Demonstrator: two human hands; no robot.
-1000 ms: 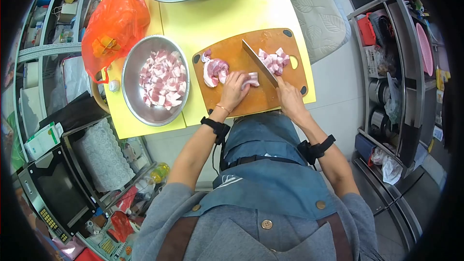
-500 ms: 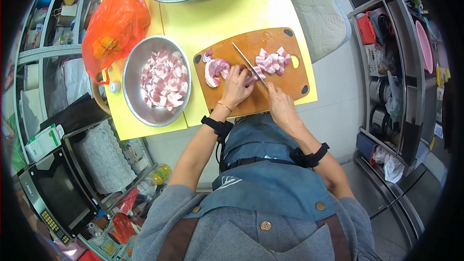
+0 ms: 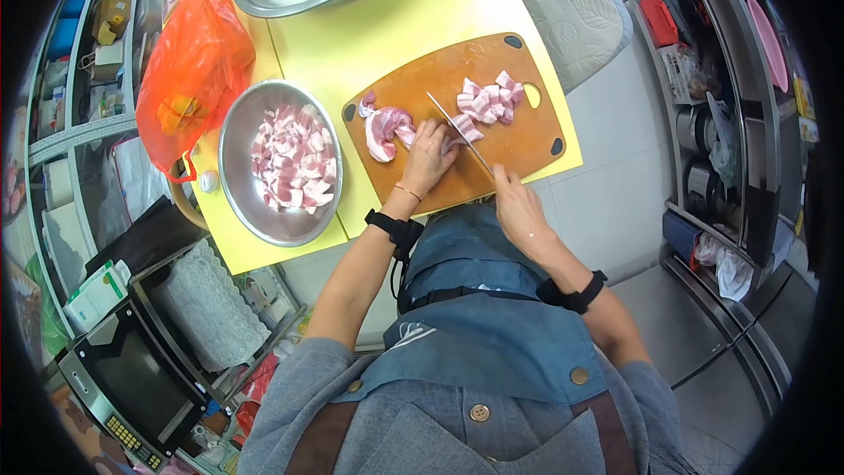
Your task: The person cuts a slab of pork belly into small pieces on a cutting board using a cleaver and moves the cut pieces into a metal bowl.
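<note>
My right hand is closed round the handle of a knife, whose blade slants across the brown cutting board. With curled fingers, my left hand presses a piece of raw pork on the board, just left of the blade; the hand hides part of that meat. A longer strip of pork curves out to the left of the hand. To the right of the blade lie several cut pork cubes, with a fresh piece against the knife.
Left of the board stands a metal bowl holding many pork chunks. An orange plastic bag lies beyond it on the yellow table. A large metal basin sits at the far edge, and a cushioned seat is at right.
The view has turned and shifted slightly. The knife stays at the pork by my left fingers, and my right hand sits a little farther right and lower in view.
</note>
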